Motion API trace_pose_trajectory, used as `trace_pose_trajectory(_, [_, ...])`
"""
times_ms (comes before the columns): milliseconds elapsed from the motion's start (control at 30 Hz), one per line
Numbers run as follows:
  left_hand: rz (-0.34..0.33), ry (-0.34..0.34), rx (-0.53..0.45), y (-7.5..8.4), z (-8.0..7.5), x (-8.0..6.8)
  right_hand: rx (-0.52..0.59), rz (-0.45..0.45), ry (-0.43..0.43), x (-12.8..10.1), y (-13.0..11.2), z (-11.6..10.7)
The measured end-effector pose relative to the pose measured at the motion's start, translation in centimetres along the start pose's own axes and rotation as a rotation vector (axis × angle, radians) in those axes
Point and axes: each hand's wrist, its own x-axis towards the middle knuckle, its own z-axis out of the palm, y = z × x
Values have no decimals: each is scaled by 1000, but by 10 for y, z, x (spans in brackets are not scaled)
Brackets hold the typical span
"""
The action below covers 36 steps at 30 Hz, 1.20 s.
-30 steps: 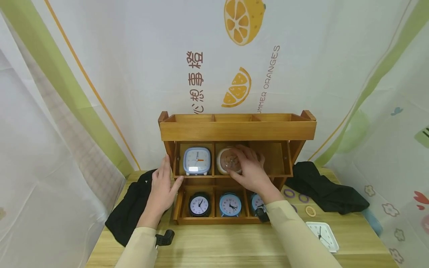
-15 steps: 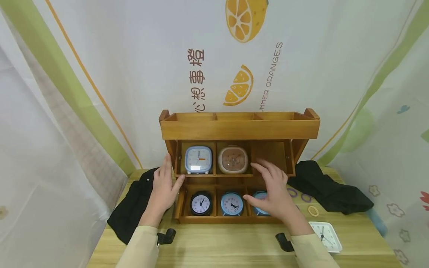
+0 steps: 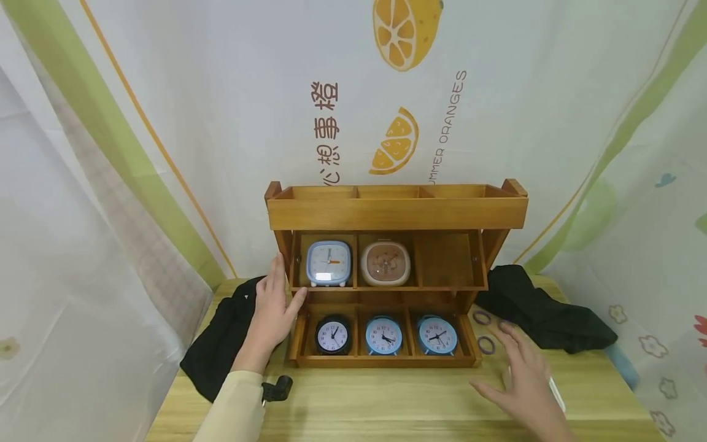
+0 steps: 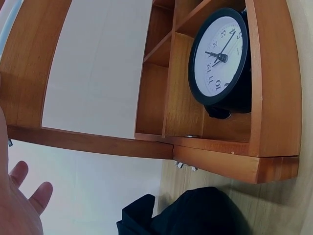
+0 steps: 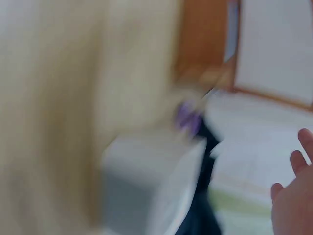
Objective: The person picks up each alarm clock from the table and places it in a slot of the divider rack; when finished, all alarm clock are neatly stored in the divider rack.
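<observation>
**Five clocks shelved, a sixth flat under my right hand**

Five clocks sit in the wooden shelf unit (image 3: 394, 212) at the centre of the head view. In the middle tier, a blue square clock (image 3: 329, 263) fills the left compartment and a beige square clock (image 3: 385, 263) the centre one. In the bottom tier, a black round clock (image 3: 333, 335) stands at left, with one blue round clock (image 3: 383, 335) in the centre and another (image 3: 437, 335) at right.

My left hand (image 3: 272, 313) rests against the unit's left side panel, fingers straight and thumb spread toward the lower tier, gripping nothing. From the left wrist view, the black round clock (image 4: 220, 63) shows upright in its compartment, with only my fingertips (image 4: 29, 188) at the lower left of the frame.

My right hand (image 3: 525, 383) hovers at the lower right of the head view, fingers spread and relaxed, holding nothing. It is over the wooden table (image 3: 386, 399), covering most of a white square clock (image 3: 556, 396) that lies flat there, only an edge showing. Whether my palm touches the clock I cannot tell. The right wrist view is blurred by motion; only my fingertips (image 5: 293, 161) at the lower right read clearly.

Purple rings (image 3: 482, 317) lie on the table just right of the unit. One black cloth (image 3: 544, 313) is bunched at right and another (image 3: 221, 344) at left, beneath my left wrist.
</observation>
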Motion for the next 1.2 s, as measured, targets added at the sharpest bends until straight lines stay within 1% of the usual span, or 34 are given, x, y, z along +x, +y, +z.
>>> trace_pose_trajectory(100, [-5,-4,1,1,0,0,-100,82,-87,-23,29,-9])
trace_pose_trajectory(200, [-19,-14,4,2,-1,0,-157,161,-184,-40,55,-18])
trace_pose_trajectory(300, [-24,-17,3,1,-2,-1,-187,225,-248,-48,75,-25])
trace_pose_trajectory(400, [-21,-18,0,1,-2,-1,-200,265,-281,-51,89,-30])
trace_pose_trajectory(500, [-19,-15,4,0,-2,-2,-179,276,-294,-53,96,-32])
trace_pose_trajectory(633, [-17,-13,7,2,-2,-2,-145,279,-298,-55,97,-33])
trace_pose_trajectory(867, [-18,-15,7,2,-2,-3,-156,302,-322,-50,93,-31])
trace_pose_trajectory(933, [-24,-19,7,2,-2,-2,-143,294,-306,-48,90,-31])
trace_pose_trajectory(967, [-25,-22,8,2,-2,-2,-137,281,-285,-46,88,-31])
trace_pose_trajectory(1033, [-26,-23,10,2,-2,-1,-125,233,-220,-41,82,-32])
trace_pose_trajectory(1100, [-24,-19,14,2,-2,-1,-106,172,-136,-34,72,-35])
trace_pose_trajectory(1200, [-20,-13,18,2,-2,-1,-62,93,-34,-16,52,-42])
